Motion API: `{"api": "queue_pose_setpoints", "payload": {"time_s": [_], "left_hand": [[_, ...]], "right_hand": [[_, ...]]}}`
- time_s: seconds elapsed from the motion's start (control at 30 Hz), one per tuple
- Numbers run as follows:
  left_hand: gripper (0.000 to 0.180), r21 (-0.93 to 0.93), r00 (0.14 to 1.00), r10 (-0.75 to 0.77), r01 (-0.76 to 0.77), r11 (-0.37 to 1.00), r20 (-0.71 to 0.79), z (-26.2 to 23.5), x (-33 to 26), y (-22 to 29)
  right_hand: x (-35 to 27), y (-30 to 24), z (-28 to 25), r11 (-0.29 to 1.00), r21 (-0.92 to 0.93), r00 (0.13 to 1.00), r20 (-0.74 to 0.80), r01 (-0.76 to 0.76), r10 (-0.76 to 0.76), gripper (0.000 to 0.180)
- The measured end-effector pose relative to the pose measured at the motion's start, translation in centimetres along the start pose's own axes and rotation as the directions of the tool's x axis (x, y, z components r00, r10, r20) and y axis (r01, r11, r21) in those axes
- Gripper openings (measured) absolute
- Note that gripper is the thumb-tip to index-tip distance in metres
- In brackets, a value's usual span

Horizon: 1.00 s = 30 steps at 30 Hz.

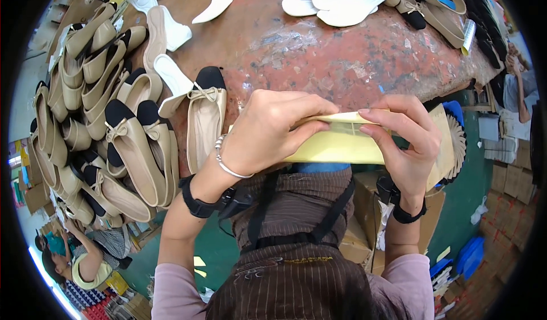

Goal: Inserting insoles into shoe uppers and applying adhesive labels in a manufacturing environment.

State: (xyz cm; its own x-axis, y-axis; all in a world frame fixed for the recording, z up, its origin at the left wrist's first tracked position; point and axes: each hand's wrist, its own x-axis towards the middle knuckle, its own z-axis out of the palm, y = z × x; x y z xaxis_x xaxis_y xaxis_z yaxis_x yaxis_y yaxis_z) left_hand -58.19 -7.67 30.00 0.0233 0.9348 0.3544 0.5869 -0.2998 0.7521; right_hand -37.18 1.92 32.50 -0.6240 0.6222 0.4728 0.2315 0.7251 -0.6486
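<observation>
In front of my chest, over the near edge of the table, both hands hold a yellow sheet (336, 149) that looks like paper. My left hand (279, 120) pinches its upper edge between thumb and fingers. On the other side my right hand (407, 129) pinches the same edge near its right end. A pale, folded-back strip (347, 117) runs along the top between my fingertips. Just left of my left wrist lies a beige flat shoe (206, 120) with a black toe and a bow.
Many beige shoes (97, 92) are heaped at the left. White insoles (356, 4) lie along the far side of the worn red table (319, 64), with more shoes (433, 7) at the far right. Cardboard (427, 212) stands below my right hand. A person (85, 263) sits at lower left.
</observation>
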Motion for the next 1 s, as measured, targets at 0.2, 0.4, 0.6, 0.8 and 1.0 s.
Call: {"api": "queue_pose_setpoints", "payload": {"time_s": [0.2, 0.4, 0.6, 0.8, 1.0], "left_hand": [[0.037, -0.175, 0.985, -0.153, 0.165, 0.971, 0.081, -0.5, -1.2, 2.2], [0.023, -0.290, 0.901, -0.415, 0.433, 0.853, 0.123, -0.1, -3.1, 3.8], [0.015, -0.243, 0.860, -0.453, 0.504, 0.829, 0.236, -0.6, -3.7, 4.5], [0.016, -0.294, 0.782, -0.520, 0.616, 0.731, 0.345, -1.0, -4.3, 4.1], [0.020, -0.234, 0.925, -0.354, 0.378, 0.896, 0.141, -0.2, -4.8, 4.4]], "right_hand": [[-0.5, -0.4, -0.5, 0.993, 0.097, 0.989, 0.136, -0.073, 0.059, 0.018], [-1.2, -1.2, -0.7, 0.984, 0.126, 0.967, 0.239, -0.124, 0.091, 0.013], [-1.5, -2.3, -0.8, 0.990, 0.131, 0.965, 0.262, -0.057, 0.021, 0.019], [-1.6, -2.7, -0.7, 0.986, 0.134, 0.932, 0.360, -0.098, 0.044, 0.018], [-1.5, -3.4, 0.4, 0.977, 0.084, 0.923, 0.350, -0.197, 0.156, 0.014]]}}
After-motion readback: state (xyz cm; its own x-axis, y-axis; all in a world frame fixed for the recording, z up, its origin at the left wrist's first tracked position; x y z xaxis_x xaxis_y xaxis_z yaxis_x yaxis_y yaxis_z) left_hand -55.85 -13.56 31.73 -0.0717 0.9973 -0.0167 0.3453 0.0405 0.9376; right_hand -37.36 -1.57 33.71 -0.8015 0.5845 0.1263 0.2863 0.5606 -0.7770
